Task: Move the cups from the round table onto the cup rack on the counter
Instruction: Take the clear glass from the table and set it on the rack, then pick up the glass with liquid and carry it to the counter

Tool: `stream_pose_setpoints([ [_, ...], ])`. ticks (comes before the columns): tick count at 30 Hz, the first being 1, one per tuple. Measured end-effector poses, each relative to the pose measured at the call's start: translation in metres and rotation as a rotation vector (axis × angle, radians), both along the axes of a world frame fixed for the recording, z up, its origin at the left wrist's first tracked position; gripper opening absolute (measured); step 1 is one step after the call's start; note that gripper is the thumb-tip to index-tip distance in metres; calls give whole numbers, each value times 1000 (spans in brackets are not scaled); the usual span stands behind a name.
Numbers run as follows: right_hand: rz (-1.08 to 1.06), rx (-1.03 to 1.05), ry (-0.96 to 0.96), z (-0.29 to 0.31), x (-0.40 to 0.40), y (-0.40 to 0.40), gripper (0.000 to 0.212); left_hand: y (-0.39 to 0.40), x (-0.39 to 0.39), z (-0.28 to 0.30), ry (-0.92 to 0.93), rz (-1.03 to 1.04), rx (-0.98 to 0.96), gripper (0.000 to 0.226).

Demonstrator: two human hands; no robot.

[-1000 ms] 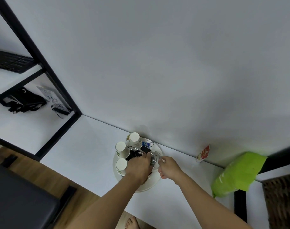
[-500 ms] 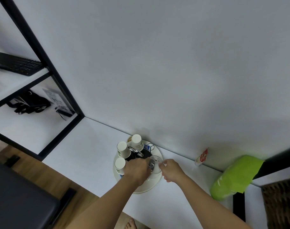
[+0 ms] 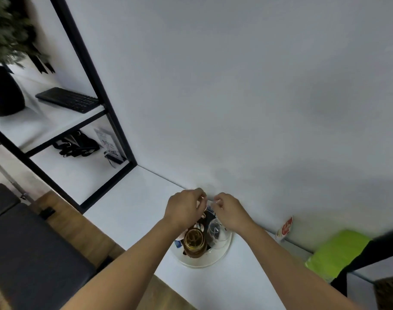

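Observation:
The cup rack (image 3: 220,253) is a round white tray with black pegs, standing on the white counter (image 3: 128,202) against the wall. An amber glass cup (image 3: 193,240) sits upside down on it, and a clear glass cup (image 3: 215,231) is beside that. My left arm covers most of a white paper cup (image 3: 179,237). My left hand (image 3: 184,209) and my right hand (image 3: 229,211) are raised over the rack's far side, fingertips almost meeting. Between them is a faint, blurred clear cup (image 3: 210,202), pinched from both sides.
A green bag (image 3: 334,253) and a red-and-white sachet (image 3: 285,229) lie on the counter to the right. On the left is a black-framed shelf (image 3: 97,86) with a keyboard (image 3: 68,100), black straps (image 3: 77,145) and a potted plant (image 3: 3,92). A dark seat (image 3: 23,253) is at lower left.
Both hands have risen from the front of the rack to its far side. The camera has tilted and moved closer, and the amber cup now shows.

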State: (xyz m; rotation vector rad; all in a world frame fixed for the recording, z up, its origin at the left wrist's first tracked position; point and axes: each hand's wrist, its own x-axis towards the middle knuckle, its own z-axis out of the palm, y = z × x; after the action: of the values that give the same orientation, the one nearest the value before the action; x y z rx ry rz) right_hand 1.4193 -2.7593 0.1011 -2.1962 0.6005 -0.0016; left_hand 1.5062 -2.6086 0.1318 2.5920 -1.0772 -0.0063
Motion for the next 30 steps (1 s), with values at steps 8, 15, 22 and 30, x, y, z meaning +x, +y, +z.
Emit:
stream_pose_setpoints([
  [8,175,-39,-356,93,37,41,36,54,34,82,14,237,-324,46],
  [15,355,20,-658,188,69,100,48,125,37,180,-194,331,-541,62],
  [22,573,75,-882,249,70,194,55,219,-1,228,-359,437,-580,61],
  [30,842,221,-878,253,4,344,50,365,-132,239,-438,708,-595,62],
])
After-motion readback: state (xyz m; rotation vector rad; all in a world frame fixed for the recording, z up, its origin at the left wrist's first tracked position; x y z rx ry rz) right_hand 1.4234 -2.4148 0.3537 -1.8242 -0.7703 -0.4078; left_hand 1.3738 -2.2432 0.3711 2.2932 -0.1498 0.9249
